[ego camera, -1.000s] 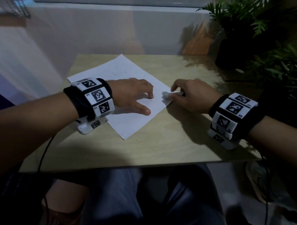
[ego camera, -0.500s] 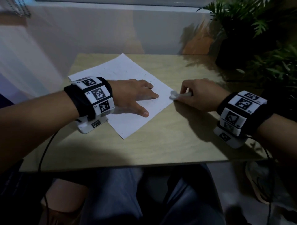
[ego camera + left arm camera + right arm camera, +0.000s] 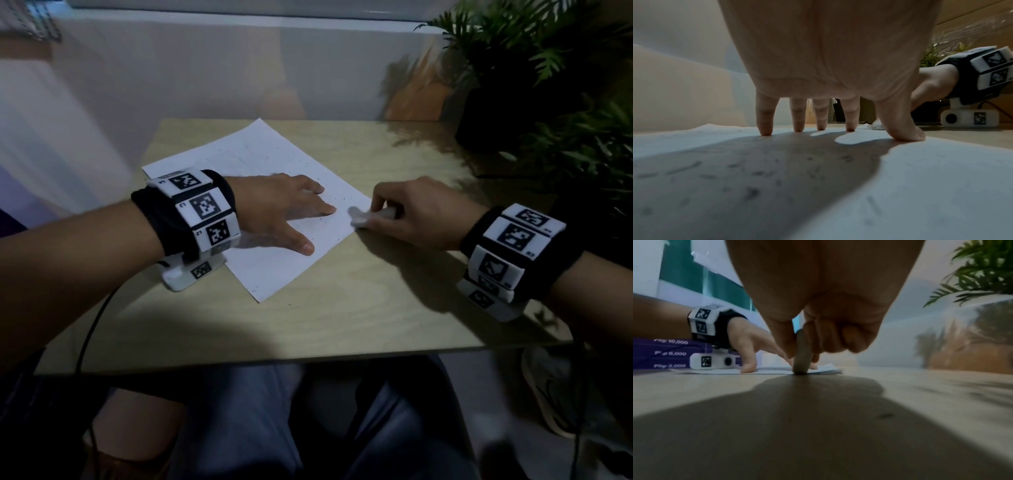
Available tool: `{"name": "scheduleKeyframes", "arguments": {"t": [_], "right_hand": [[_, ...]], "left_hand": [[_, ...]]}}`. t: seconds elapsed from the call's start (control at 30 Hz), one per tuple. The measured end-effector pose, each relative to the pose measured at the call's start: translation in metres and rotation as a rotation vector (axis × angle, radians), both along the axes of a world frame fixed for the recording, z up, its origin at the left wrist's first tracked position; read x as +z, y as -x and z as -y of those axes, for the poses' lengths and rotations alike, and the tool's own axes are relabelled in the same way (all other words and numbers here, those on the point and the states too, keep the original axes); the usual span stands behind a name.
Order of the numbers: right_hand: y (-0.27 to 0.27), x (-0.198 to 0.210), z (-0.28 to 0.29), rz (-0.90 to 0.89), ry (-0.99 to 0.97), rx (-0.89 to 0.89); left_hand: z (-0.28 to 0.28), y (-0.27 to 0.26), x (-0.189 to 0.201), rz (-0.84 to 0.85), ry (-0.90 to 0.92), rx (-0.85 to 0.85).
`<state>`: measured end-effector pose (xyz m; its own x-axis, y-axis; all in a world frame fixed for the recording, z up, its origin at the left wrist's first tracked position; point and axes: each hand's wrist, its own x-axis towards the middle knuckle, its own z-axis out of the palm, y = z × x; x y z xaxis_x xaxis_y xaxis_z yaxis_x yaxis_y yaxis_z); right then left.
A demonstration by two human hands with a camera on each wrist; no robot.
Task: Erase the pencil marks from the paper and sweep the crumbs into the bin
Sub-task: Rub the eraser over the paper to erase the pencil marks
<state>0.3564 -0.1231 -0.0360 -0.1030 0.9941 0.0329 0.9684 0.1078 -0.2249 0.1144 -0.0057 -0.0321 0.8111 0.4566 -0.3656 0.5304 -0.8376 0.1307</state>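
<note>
A white sheet of paper lies askew on the wooden table, speckled with small dark eraser crumbs. My left hand lies flat on the paper, fingers straight and spread, fingertips pressing the sheet. My right hand pinches a white eraser whose end touches the paper's right edge. In the right wrist view the eraser stands on end between thumb and fingers at the paper's edge. No bin is in view.
A dark pot with a leafy plant stands at the table's back right corner. A pale wall panel runs behind the table. The table's near edge is just above my knees.
My right hand swung right off the paper's edge with the eraser, then came back left to the edge. The left hand's fingers flattened and stayed on the sheet.
</note>
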Motion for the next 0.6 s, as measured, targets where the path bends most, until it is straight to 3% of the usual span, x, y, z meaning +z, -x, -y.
{"name": "scheduleKeyframes", "arguments": {"t": [0.07, 0.2, 0.37, 0.43, 0.6], "right_hand": [[0.0, 0.003, 0.001, -0.044, 0.061, -0.014], [-0.014, 0.001, -0.012, 0.114, -0.041, -0.161], [0.006, 0.0, -0.005, 0.005, 0.05, 0.06], [-0.001, 0.003, -0.01, -0.031, 0.068, -0.009], [-0.014, 0.0, -0.018, 0.095, -0.07, -0.194]], "left_hand": [[0.001, 0.0, 0.001, 0.001, 0.006, 0.0], [0.002, 0.001, 0.001, 0.0, 0.003, 0.003], [0.0, -0.002, 0.002, -0.024, 0.011, -0.005], [0.0, -0.001, 0.002, -0.028, 0.012, -0.013], [0.003, 0.001, 0.001, 0.004, 0.006, -0.008]]}}
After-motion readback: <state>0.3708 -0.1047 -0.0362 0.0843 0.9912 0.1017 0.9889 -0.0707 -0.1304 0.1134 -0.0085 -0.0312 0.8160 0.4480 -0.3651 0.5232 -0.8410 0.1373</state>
